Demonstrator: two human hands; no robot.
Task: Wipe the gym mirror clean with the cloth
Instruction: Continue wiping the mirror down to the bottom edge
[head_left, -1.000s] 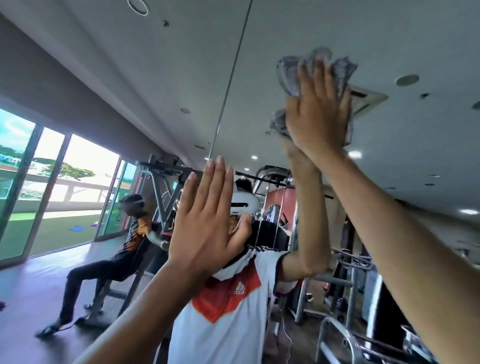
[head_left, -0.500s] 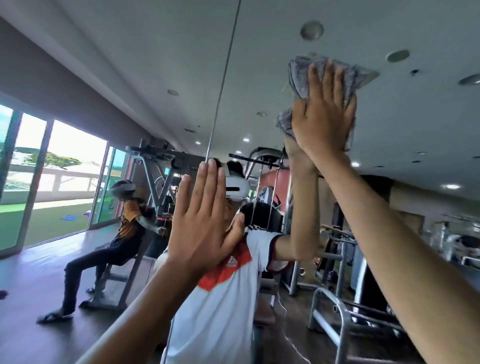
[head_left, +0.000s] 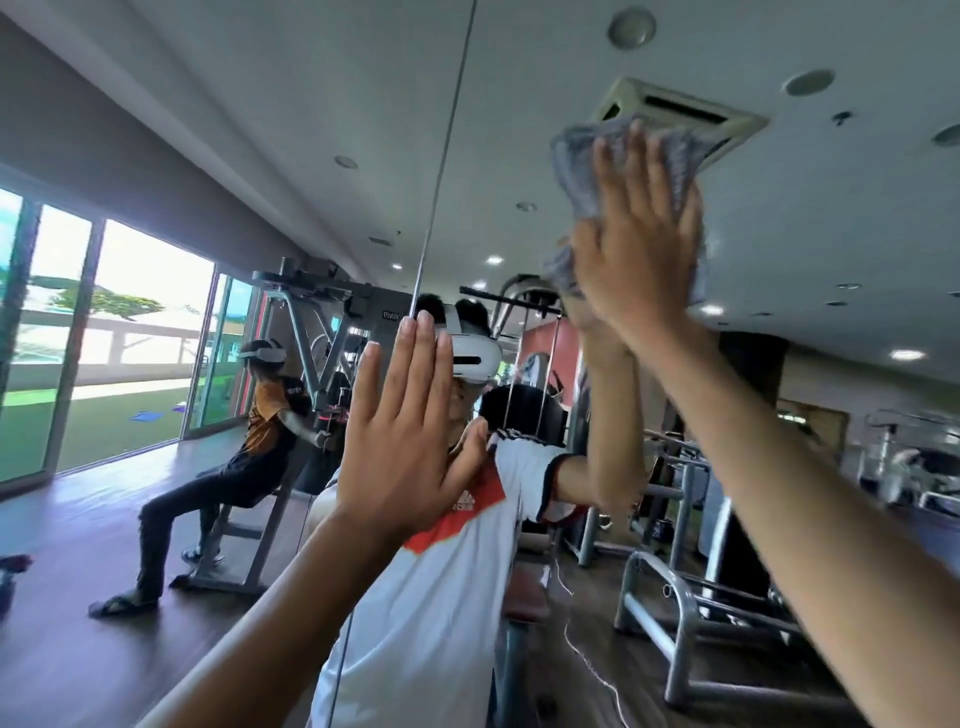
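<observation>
Presses soft, limp cloth (head_left: 582, 171) high on the mirror (head_left: 311, 130), right of its seam (head_left: 448, 150), with flat-fingered right hand (head_left: 639, 249); probably light, bunches easily, wants broad palm pressure. Braces left hand (head_left: 410, 431) flat, empty, lower down.

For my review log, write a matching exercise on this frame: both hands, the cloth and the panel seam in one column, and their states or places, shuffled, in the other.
Column one
1. left hand
2. right hand
3. cloth
4. panel seam

Column two
A. grey, bunched under a palm
B. flat on the mirror, holding nothing
C. fingers straight, pressing high up on the right
D. thin vertical line above the lower hand's fingertips

Pairs: 1-B, 2-C, 3-A, 4-D
</observation>
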